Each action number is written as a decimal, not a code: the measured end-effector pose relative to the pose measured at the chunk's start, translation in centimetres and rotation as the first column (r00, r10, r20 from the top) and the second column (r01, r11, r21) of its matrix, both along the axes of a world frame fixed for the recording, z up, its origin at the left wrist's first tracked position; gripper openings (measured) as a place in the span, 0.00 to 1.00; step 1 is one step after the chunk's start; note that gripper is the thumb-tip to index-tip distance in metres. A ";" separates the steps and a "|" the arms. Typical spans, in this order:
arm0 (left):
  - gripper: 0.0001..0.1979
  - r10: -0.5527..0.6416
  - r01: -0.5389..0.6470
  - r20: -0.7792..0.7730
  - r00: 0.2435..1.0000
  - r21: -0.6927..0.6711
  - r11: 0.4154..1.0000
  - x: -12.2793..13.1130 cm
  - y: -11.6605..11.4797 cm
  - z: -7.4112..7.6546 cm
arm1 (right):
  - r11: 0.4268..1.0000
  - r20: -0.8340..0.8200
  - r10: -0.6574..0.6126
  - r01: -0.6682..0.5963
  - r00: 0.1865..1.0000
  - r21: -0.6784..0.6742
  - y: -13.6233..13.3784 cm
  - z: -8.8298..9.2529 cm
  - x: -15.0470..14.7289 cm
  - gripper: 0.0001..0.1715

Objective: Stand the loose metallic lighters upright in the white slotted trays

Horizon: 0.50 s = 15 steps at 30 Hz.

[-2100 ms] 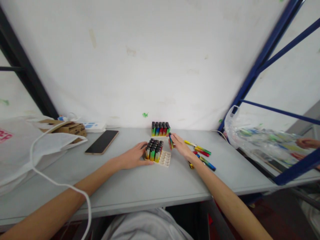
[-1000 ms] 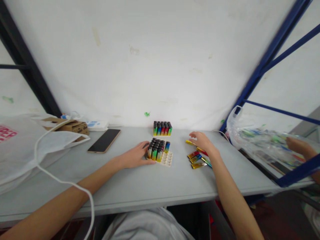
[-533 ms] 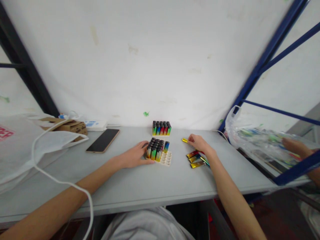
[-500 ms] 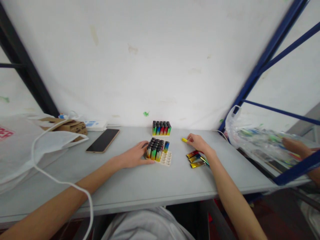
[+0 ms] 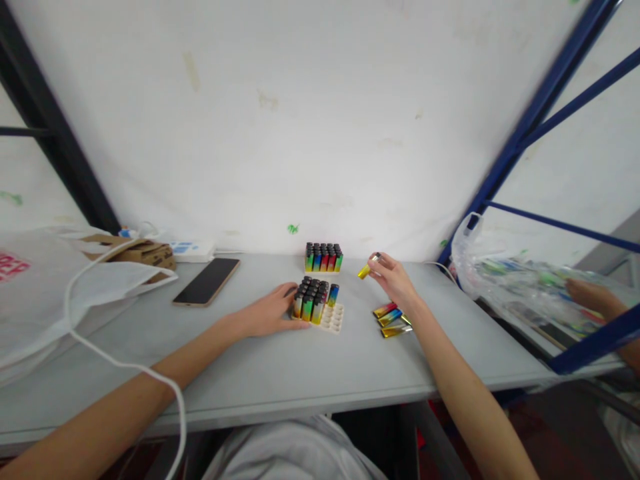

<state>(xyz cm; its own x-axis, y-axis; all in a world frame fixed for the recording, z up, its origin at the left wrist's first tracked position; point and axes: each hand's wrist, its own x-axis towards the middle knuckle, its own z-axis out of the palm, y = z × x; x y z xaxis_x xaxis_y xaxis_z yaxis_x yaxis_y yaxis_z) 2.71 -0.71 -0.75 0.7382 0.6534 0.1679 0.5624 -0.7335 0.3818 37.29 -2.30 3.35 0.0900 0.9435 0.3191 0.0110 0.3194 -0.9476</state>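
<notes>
My left hand (image 5: 273, 310) braces the left side of a white lighter tray (image 5: 334, 324), thumb along its front edge and fingers behind. Several upright lighters (image 5: 308, 303) with black tops and shiny coloured bodies fill the tray's left part. One blue-green lighter (image 5: 333, 294) stands apart at the back; round holes show at the front right. My right hand (image 5: 393, 275) pinches a yellow-bottomed lighter (image 5: 365, 271) above the table, tilted with its gold end down to the left. Below that hand, several loose lighters (image 5: 391, 319) lie flat on the table.
A second block of upright lighters (image 5: 324, 258) stands near the wall. At left are a phone (image 5: 207, 282), a plastic bag (image 5: 45, 300), a cardboard box (image 5: 147, 255) and a white cable (image 5: 120, 363). Past the blue frame (image 5: 520, 140), another person's hand (image 5: 587, 295) is over wrapped items.
My right hand has raised the lighter and turned it from nearly flat to gold end down. My left hand stays at the tray.
</notes>
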 end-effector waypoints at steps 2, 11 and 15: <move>0.44 0.004 -0.004 -0.009 1.000 -0.008 1.000 0.1 0.0 0.1 | 0.995 0.000 0.083 -0.083 0.997 -0.050 -0.3 -0.2 -1.1 0.29; 0.43 -0.024 0.024 0.034 0.999 0.006 1.000 0.1 0.0 -0.2 | 0.911 -0.068 0.392 -0.398 0.917 -0.110 -1.6 -1.7 -6.0 0.29; 0.43 -0.022 0.022 0.012 1.000 -0.001 1.000 0.2 0.0 -0.1 | 0.922 -0.113 0.329 -0.345 0.937 -0.175 -1.8 -2.0 -7.2 0.34</move>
